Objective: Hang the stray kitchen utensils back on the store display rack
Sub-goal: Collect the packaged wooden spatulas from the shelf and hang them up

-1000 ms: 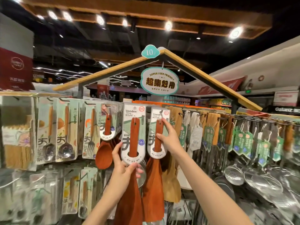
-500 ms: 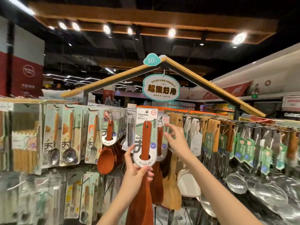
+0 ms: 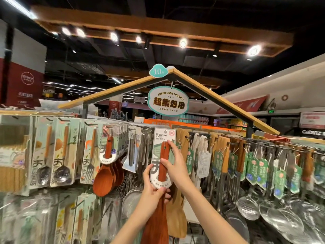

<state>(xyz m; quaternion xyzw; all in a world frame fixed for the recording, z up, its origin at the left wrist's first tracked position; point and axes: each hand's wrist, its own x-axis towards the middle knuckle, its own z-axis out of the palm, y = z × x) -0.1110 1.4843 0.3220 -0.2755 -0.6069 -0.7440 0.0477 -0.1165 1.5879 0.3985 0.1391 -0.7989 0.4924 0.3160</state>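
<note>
Item one: wooden turner [image 3: 162,162], reddish-brown, smooth and glossy, with a straight narrow handle bearing a small drilled hole near the top and widening downward into a flat blade [image 3: 154,224]. It sits in a stiff pale card sleeve [image 3: 162,138] printed "Wooden", rounded at its lower end where the handle passes through a cut-out. We hold it upright against the display rack [image 3: 263,144], centre of the scene, among the hanging stock.

Our left hand [image 3: 153,192] is clamped round the turner just below the card's rounded end, thumb up along the card's left edge. Our right hand [image 3: 173,161] pinches the handle, thumb on its front and forefinger reaching to the hole at the top. Whether the card already sits on a hook we cannot tell; the top edge is partly hidden.

Item two, left: rounded wooden spoons [image 3: 103,180] of the same red-brown finish, deep oval bowls, hung in a stack under matching cards.

Item three, far left: boxed metal spoons [image 3: 61,171] and a fork [image 3: 89,167] with pale wooden handles, in glossy clear-fronted packs.

Item four, just right of the turner: pale, matt, unvarnished wooden spatulas [image 3: 176,215], flat and broad.

Item five, right: polished steel ladles and skimmers [image 3: 248,209], perforated, with green paper tags.

Overhead: a gabled wooden frame [image 3: 219,101] carrying an oval hanging sign [image 3: 168,103].
</note>
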